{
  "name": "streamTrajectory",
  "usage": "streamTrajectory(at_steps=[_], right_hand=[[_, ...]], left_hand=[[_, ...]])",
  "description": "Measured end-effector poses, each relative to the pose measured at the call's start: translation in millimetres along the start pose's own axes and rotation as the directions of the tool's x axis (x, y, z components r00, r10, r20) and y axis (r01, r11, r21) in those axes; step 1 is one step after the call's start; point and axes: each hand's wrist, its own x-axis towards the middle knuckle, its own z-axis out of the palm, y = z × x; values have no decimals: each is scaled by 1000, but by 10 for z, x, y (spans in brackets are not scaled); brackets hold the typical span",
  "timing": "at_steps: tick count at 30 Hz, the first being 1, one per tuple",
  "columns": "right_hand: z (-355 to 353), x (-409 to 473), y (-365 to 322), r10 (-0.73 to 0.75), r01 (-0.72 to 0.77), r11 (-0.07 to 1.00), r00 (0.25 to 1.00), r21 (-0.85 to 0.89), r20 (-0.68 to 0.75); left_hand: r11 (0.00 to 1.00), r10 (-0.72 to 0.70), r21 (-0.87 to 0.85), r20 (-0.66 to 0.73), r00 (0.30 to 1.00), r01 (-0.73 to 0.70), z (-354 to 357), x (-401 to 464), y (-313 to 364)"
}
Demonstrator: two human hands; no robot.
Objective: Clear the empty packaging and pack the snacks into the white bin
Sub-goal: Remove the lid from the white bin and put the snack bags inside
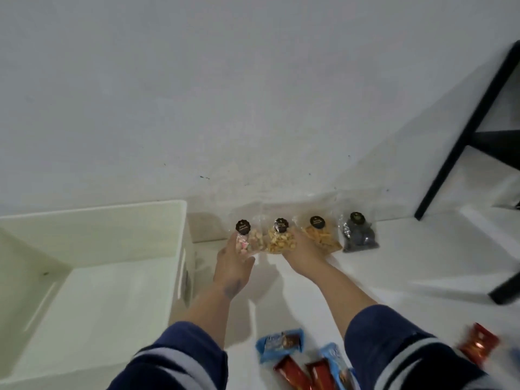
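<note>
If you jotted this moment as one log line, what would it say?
left hand: on pink snack bag | right hand: on yellow snack bag | white bin: empty

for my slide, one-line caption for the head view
Both hands reach for two snack bags in a row of four by the wall, white bin at left.

Four clear snack bags in a row by the wall: mixed (250,240), pale nuts (281,239), orange crackers (320,235), dark pieces (358,233). One white bin (180,220). Two blue wrappers (281,343) (336,361). Three red packets (287,371) (320,374) (478,344). Two hands (232,263) (302,250).
</note>
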Motion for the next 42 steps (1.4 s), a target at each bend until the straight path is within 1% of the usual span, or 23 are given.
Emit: streamTrajectory(at_steps=[2, 5, 7, 10, 13, 14, 16, 19, 22, 25, 29, 31, 35, 38, 42], right_hand=[[202, 301, 76, -3, 2, 1000, 1000, -25, -31], [398, 483, 118, 73, -79, 992, 995, -100, -64], [468, 588, 164, 99, -111, 990, 986, -88, -134], [500, 709, 204, 82, -96, 993, 977, -62, -197], [491, 758, 249, 41, -39, 999, 964, 11, -262], [486, 759, 262, 20, -8, 999, 958, 42, -285], [456, 712, 269, 4, 18, 997, 959, 76, -284], [413, 570, 263, 29, -12, 997, 971, 73, -236], [379, 377, 252, -24, 35, 998, 973, 43, -231], [256, 163, 203, -50, 64, 997, 971, 53, -233], [-93, -71, 27, -98, 126, 989, 953, 80, -286], [-298, -169, -144, -119, 151, 985, 945, 82, -304], [-583, -440, -646, -198, 215, 976, 933, 25, -301], [-535, -610, -1060, -253, 283, 957, 917, 57, -309], [-152, -844, -1643, -299, 337, 935, 917, 111, -263]], left_hand=[[999, -29, -45, -50, 998, 26, 96, 243, -77], [993, -38, -117, -108, 993, 25, 226, 516, -162], [996, -12, -85, -134, 991, 1, 288, 589, -179], [999, 22, -32, -215, 976, -29, 312, 637, -184], [996, -46, -88, -252, 967, 25, 310, 652, -205], [997, -53, -75, -255, 966, 35, 296, 641, -190], [998, -39, -61, -247, 968, 25, 276, 607, -185], [988, -99, -139, -219, 971, 69, 229, 527, -152], [994, -103, -63, -224, 969, 91, 165, 351, -83], [998, -53, 28, -210, 976, 60, 48, 138, 46], [997, 58, 64, -195, 979, -46, -189, -117, 367], [996, 90, 41, -192, 977, -84, -360, -189, 555], [987, 155, 72, -234, 960, -141, -845, -408, 810], [981, 187, 110, -289, 939, -162, -1327, -577, 786], [980, 188, 135, -370, 910, -147, -2031, -814, 443]])
